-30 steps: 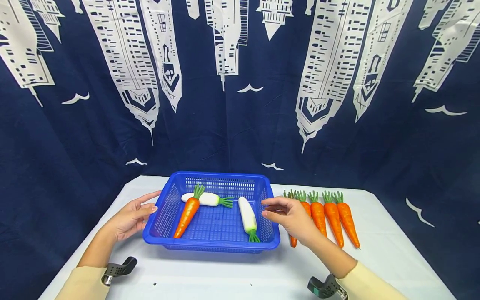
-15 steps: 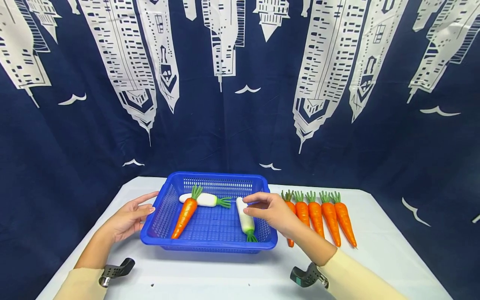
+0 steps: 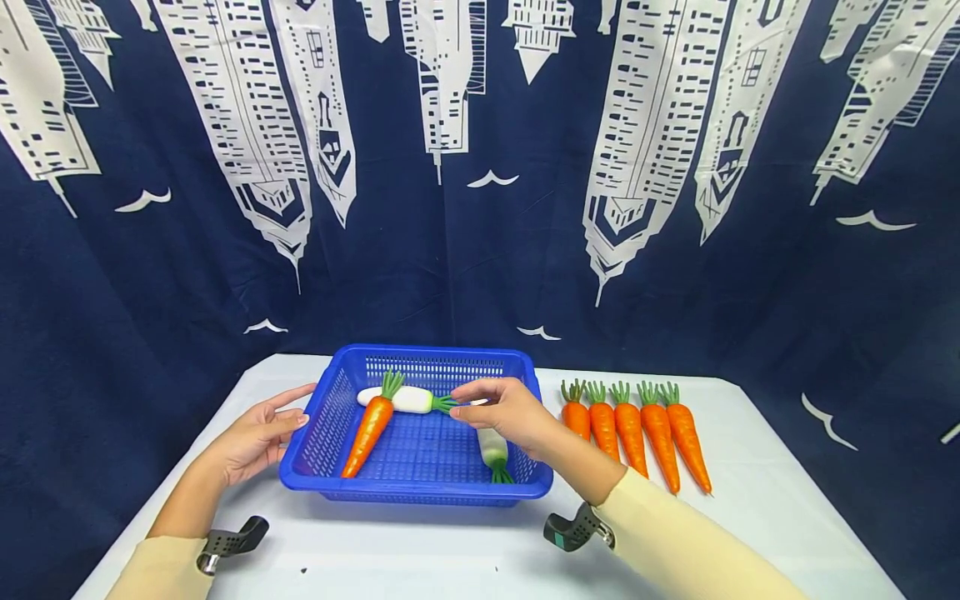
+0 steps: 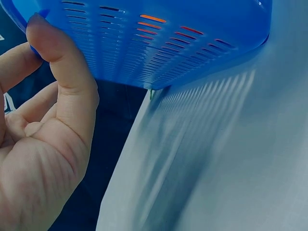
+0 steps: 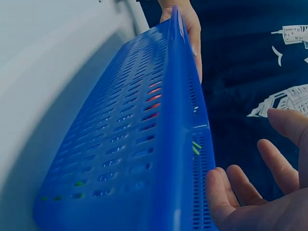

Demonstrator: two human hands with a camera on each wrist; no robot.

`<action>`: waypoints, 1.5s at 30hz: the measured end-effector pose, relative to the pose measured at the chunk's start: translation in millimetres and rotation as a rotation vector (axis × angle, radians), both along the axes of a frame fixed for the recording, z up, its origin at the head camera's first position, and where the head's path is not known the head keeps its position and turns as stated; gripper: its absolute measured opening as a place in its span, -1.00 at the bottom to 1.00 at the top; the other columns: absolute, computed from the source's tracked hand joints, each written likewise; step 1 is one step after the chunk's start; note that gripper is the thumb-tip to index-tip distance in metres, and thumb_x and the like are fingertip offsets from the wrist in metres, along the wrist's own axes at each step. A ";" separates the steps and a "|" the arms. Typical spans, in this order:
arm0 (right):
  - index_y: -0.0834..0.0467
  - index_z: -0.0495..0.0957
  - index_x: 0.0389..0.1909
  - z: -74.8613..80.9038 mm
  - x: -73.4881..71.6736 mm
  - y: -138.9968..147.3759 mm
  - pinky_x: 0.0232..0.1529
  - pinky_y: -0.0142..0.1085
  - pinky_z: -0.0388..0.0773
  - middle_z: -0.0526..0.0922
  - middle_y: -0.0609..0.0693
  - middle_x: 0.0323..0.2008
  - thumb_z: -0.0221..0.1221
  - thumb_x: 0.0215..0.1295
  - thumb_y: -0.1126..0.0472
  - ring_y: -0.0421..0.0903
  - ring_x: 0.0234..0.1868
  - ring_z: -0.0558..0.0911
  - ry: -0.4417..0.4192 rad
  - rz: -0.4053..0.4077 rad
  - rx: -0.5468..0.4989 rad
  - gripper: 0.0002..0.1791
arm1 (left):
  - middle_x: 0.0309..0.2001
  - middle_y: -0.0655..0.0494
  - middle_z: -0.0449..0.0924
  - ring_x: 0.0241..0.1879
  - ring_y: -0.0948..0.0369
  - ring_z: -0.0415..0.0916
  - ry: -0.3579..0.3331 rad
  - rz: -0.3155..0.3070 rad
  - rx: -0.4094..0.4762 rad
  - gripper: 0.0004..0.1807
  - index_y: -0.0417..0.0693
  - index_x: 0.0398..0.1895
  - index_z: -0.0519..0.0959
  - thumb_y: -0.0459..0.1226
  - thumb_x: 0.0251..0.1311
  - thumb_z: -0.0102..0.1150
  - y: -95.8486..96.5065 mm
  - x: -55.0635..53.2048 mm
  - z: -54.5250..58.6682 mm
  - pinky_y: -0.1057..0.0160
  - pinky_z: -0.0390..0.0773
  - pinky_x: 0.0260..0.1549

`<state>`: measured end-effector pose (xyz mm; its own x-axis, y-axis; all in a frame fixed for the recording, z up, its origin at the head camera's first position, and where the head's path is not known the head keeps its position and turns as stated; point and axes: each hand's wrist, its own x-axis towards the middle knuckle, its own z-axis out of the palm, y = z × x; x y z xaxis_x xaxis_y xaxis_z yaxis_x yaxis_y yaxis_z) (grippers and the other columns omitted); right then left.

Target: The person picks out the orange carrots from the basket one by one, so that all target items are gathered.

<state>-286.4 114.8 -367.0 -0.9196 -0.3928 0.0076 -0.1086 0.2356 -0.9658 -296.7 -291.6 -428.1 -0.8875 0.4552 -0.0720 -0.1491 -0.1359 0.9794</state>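
Note:
A blue perforated basket (image 3: 420, 488) sits on the white-covered table. Inside lie an orange carrot (image 3: 369, 433) with a green top and two white radishes: one radish (image 3: 411, 400) lies crosswise under the carrot's top, the other radish (image 3: 493, 448) along the right side. At the basket's left end my left hand (image 3: 258, 435) holds the rim, thumb on it, as the left wrist view shows too. My right hand (image 3: 512, 415) hovers over the right half with loosely bent fingers, nothing between them, covering part of the right-hand radish.
Several orange carrots (image 3: 659, 437) lie side by side on the table (image 3: 772, 500) to the right of the basket; my right forearm overlaps some. A dark blue curtain (image 3: 465, 267) with white building prints hangs behind the table.
My right hand has moved left from the basket's right rim to above its middle right. My left hand stays on the rim; basket, carrots and radishes keep their places.

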 end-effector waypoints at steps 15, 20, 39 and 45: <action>0.16 0.69 0.08 8.7 -16.6 -39.5 0.13 -0.08 0.72 0.71 0.12 0.07 0.44 0.23 0.17 -0.05 -0.05 0.74 -0.147 0.012 0.018 -0.60 | 0.00 0.13 0.68 -0.06 0.20 0.74 -0.004 0.005 -0.001 -0.37 0.14 0.60 0.11 -0.37 0.56 -0.05 0.9 1.3 1.1 0.13 0.76 -0.02; 0.16 0.69 0.10 14.4 -25.7 -53.5 0.08 -0.12 0.74 0.71 0.13 0.07 0.45 0.22 0.18 0.09 0.00 0.74 -0.163 0.024 0.024 -0.58 | -0.01 0.14 0.69 -0.06 0.20 0.75 -0.001 0.006 0.000 -0.37 0.13 0.61 0.09 -0.36 0.56 -0.06 0.5 1.6 1.3 0.13 0.76 -0.03; 0.21 0.59 0.23 4.3 -53.2 -94.9 0.29 0.22 0.53 0.63 0.17 0.14 0.44 0.21 0.22 0.44 0.22 0.58 -0.329 0.084 0.042 -0.45 | -0.01 0.14 0.69 -0.06 0.20 0.75 0.018 -0.001 -0.002 -0.37 0.11 0.61 0.08 -0.37 0.57 -0.08 1.4 1.3 -1.3 0.14 0.76 -0.03; 0.11 0.68 0.10 -2.5 -61.1 -104.7 0.26 0.16 0.58 0.64 0.14 0.10 0.47 0.18 0.22 0.35 0.19 0.64 -0.343 0.032 0.034 -0.56 | 0.00 0.14 0.69 -0.07 0.20 0.75 0.014 0.011 -0.017 -0.33 0.05 0.64 0.00 -0.35 0.56 -0.06 2.7 1.4 -0.5 0.14 0.76 -0.03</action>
